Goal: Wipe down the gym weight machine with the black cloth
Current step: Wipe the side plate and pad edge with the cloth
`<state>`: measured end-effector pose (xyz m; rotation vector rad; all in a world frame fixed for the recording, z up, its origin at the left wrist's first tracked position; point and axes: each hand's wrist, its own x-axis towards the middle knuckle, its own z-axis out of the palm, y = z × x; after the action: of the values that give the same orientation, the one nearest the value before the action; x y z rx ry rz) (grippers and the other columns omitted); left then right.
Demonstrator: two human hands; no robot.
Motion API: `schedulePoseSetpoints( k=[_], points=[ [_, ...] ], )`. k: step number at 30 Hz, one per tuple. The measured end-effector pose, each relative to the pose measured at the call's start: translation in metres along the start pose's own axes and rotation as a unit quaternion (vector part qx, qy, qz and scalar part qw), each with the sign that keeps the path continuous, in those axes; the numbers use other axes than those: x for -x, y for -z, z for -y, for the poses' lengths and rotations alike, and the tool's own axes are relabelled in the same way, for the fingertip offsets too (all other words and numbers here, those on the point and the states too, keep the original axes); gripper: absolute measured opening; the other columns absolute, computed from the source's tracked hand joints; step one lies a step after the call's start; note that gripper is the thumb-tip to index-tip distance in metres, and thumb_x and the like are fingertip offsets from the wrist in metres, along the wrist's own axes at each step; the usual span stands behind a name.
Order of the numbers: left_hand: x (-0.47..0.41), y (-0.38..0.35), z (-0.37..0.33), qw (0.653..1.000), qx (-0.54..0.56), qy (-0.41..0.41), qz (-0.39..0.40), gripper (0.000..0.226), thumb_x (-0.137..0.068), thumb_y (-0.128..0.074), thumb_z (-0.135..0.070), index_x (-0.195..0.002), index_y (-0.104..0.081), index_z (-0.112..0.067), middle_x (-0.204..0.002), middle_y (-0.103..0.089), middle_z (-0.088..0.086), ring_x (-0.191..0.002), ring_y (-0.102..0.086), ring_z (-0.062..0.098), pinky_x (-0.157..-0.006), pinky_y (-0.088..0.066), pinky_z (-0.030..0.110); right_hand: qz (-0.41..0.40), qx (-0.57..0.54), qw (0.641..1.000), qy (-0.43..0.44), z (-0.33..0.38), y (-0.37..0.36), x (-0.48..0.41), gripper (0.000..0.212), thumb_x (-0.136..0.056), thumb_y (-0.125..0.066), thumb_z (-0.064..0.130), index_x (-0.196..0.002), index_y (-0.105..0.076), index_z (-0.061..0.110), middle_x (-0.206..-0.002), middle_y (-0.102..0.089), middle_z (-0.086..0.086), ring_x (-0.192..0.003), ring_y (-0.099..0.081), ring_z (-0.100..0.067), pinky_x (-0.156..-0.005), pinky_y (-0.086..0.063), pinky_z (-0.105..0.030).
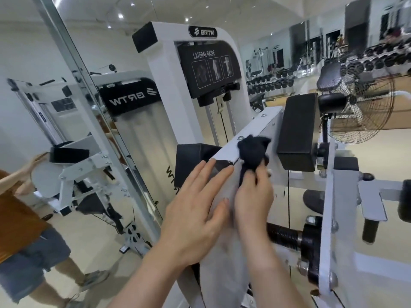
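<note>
A white lateral raise weight machine (169, 90) with black pads fills the middle of the view. One of its white arms (255, 127) slants up toward a black pad (297, 132). The bunched black cloth (252, 152) presses on that arm, with my right hand (253, 196) shut on its lower end. My left hand (195, 210) lies flat with fingers spread on the white plate just left of the cloth, fingertips near the arm's lower end.
A wall mirror (73, 121) on the left reflects the machine and a person in an orange top. A black metal fan (360, 101) stands at the right. Dumbbell racks (378, 61) line the far wall. A threaded black shaft (287, 235) juts out below my right hand.
</note>
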<state>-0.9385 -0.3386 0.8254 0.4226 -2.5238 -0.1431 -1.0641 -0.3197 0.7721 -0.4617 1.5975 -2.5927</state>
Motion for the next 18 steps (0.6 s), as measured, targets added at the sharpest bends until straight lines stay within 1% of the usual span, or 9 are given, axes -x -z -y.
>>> schedulePoseSetpoints(
  k=[3,5,7,9,10,12,15,16,18],
  points=[
    [0.001,0.003,0.0,0.998,0.065,0.0,-0.011,0.059,-0.084,-0.038,-0.045,-0.143,-0.038,-0.045,-0.155,-0.024,-0.023,-0.143,-0.011,-0.008,-0.117,-0.018,0.026,0.043,0.045,0.984,0.169,-0.006,0.025,0.117,0.047,-0.094,-0.048,0.029,-0.138,-0.043,0.044,-0.15,-0.041,0.009,-0.138,-0.034,0.004,-0.103,-0.029,-0.005],
    [0.001,0.005,-0.002,0.992,0.123,0.011,-0.023,0.057,-0.082,-0.041,-0.044,-0.139,-0.045,-0.043,-0.152,-0.031,-0.023,-0.142,-0.016,-0.009,-0.116,-0.02,0.026,0.067,0.058,0.974,0.207,-0.013,0.035,0.118,0.046,-0.092,-0.045,0.034,-0.138,-0.048,0.039,-0.145,-0.045,0.013,-0.134,-0.038,0.006,-0.1,-0.031,-0.004],
    [0.001,0.004,-0.003,0.988,0.15,0.013,-0.039,0.05,-0.088,-0.042,-0.047,-0.136,-0.049,-0.04,-0.149,-0.037,-0.023,-0.14,-0.021,-0.009,-0.115,-0.023,0.026,0.07,0.06,0.98,0.176,-0.01,0.025,0.076,0.037,-0.096,-0.039,0.037,-0.124,-0.062,0.03,-0.128,-0.061,0.008,-0.116,-0.055,-0.002,-0.092,-0.042,-0.017],
    [0.002,0.001,-0.003,0.99,0.137,0.006,-0.045,0.047,-0.092,-0.039,-0.047,-0.137,-0.05,-0.037,-0.147,-0.041,-0.022,-0.139,-0.024,-0.009,-0.115,-0.025,0.025,0.026,0.081,0.992,0.097,-0.006,0.009,0.009,0.027,-0.098,-0.036,0.03,-0.082,-0.057,0.026,-0.11,-0.065,-0.012,-0.091,-0.056,-0.015,-0.076,-0.038,-0.026],
    [0.003,0.0,-0.003,0.991,0.122,0.0,-0.049,0.047,-0.093,-0.038,-0.045,-0.137,-0.05,-0.035,-0.146,-0.043,-0.021,-0.139,-0.026,-0.008,-0.115,-0.026,0.025,-0.013,0.082,0.995,0.062,-0.002,0.001,-0.024,0.031,-0.1,-0.036,0.025,-0.071,-0.048,0.027,-0.112,-0.062,-0.018,-0.09,-0.054,-0.019,-0.075,-0.037,-0.027],
    [0.002,-0.002,-0.002,0.993,0.097,-0.013,-0.067,0.047,-0.094,-0.037,-0.04,-0.138,-0.051,-0.032,-0.143,-0.046,-0.021,-0.138,-0.03,-0.005,-0.114,-0.029,0.025,-0.065,0.071,0.995,0.022,0.002,-0.009,-0.069,0.035,-0.101,-0.037,0.018,-0.067,-0.044,0.024,-0.118,-0.059,-0.021,-0.095,-0.052,-0.023,-0.084,-0.042,-0.034],
    [0.0,-0.003,-0.002,0.991,0.094,-0.022,-0.095,0.045,-0.093,-0.037,-0.032,-0.134,-0.056,-0.026,-0.136,-0.054,-0.018,-0.134,-0.039,-0.001,-0.11,-0.033,0.027,-0.074,0.048,0.996,0.033,0.004,-0.004,-0.049,0.026,-0.101,-0.043,0.015,-0.081,-0.06,0.015,-0.093,-0.065,-0.006,-0.083,-0.054,-0.013,-0.08,-0.042,-0.031],
    [0.0,-0.003,-0.002,0.989,0.103,-0.024,-0.099,0.044,-0.093,-0.038,-0.03,-0.132,-0.058,-0.023,-0.135,-0.056,-0.015,-0.132,-0.041,0.001,-0.11,-0.034,0.029,-0.051,0.034,0.996,0.067,-0.003,0.001,-0.02,0.023,-0.101,-0.045,0.016,-0.098,-0.069,0.015,-0.1,-0.068,0.0,-0.089,-0.058,-0.008,-0.082,-0.044,-0.026],
    [-0.001,-0.002,-0.003,0.987,0.123,-0.024,-0.102,0.042,-0.093,-0.04,-0.026,-0.129,-0.061,-0.02,-0.133,-0.057,-0.01,-0.131,-0.044,0.003,-0.11,-0.035,0.031,0.026,0.015,0.992,0.123,-0.022,0.02,0.06,0.032,-0.1,-0.048,0.022,-0.128,-0.063,0.016,-0.127,-0.064,0.002,-0.116,-0.058,-0.007,-0.097,-0.045,-0.023]
  ],
)
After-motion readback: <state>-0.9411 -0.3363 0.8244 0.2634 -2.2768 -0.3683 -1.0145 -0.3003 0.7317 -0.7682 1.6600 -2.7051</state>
